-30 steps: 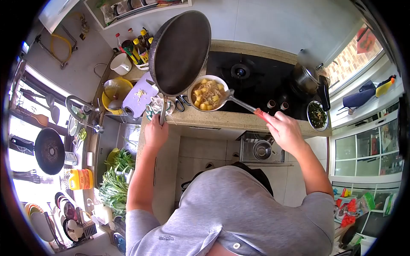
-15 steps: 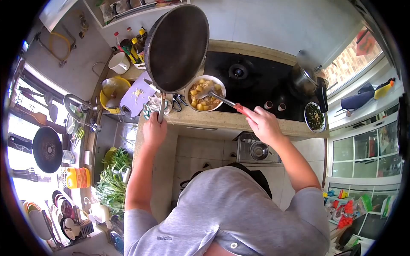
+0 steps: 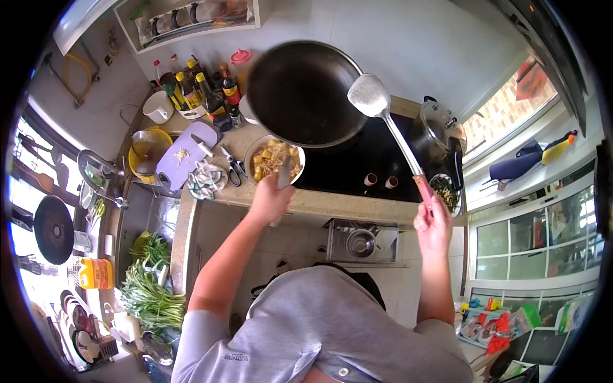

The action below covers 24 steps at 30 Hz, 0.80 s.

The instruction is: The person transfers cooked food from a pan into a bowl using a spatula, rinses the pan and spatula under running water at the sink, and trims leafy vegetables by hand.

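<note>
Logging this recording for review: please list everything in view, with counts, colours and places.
wok: one, dark, raised over counter
spatula: one, silver and red, raised
bowl: one, white, counter
food: several pieces, yellow-brown, in bowl
scissors: one pair, dark, beside bowl
cloth: one, white-green, beside scissors
board: one, purple, left of bowl
knife: one, white handle, on board
basin: one, yellow, left of board
mug: one, white, behind basin
bottles: several, mixed colours, behind board
stove: one, black, right of bowl
pot: one, silver, stove's right
plate with greens: one, white, near pot
frying pan: one, black, far left
vegetables: one heap, green, lower left
other items: too unclear
left hand: one, bare, wok handle
right hand: one, bare, spatula handle
</note>
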Available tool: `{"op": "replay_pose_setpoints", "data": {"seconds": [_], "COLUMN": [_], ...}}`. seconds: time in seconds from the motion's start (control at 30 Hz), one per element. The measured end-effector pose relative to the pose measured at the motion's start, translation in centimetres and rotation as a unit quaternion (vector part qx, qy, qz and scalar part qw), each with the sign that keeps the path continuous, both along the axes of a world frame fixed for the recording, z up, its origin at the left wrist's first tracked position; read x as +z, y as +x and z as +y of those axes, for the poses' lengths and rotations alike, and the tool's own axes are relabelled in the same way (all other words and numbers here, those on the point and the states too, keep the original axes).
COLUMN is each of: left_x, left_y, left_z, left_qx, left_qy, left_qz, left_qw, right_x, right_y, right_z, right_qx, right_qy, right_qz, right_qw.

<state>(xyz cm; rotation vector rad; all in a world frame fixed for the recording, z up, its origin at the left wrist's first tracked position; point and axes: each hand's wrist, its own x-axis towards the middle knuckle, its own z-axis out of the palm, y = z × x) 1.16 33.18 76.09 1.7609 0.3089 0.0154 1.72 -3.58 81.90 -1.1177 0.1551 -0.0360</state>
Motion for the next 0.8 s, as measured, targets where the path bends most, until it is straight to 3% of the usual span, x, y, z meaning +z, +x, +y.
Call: {"op": "replay_pose_setpoints", "data": {"seconds": [0.3,0.5,0.7,0.8], "left_x": [-6.0,-7.0,-7.8,-7.7], "left_y": [6.2,6.9,7.1,6.8], "left_z": [-10.7,-11.8,-11.5,-10.8], "left_qx": [-0.021,0.0,0.01,0.008], "left_qy": [-0.106,-0.123,-0.084,-0.136], "left_qz": [0.073,0.108,0.129,0.132], "left_qw": [0.991,0.986,0.988,0.982], "right_x": [-5.7,-9.2,-11.3,-11.4], "right_y": [7.8,12.7,15.6,16.1], "right_z": [0.3,2.5,6.1,7.4], "right_qx": [0.037,0.095,0.137,0.141], "right_qy": [0.021,0.038,0.014,-0.013], "right_qz": [0.117,0.189,0.189,0.188], "right_qw": [0.992,0.977,0.972,0.972]}}
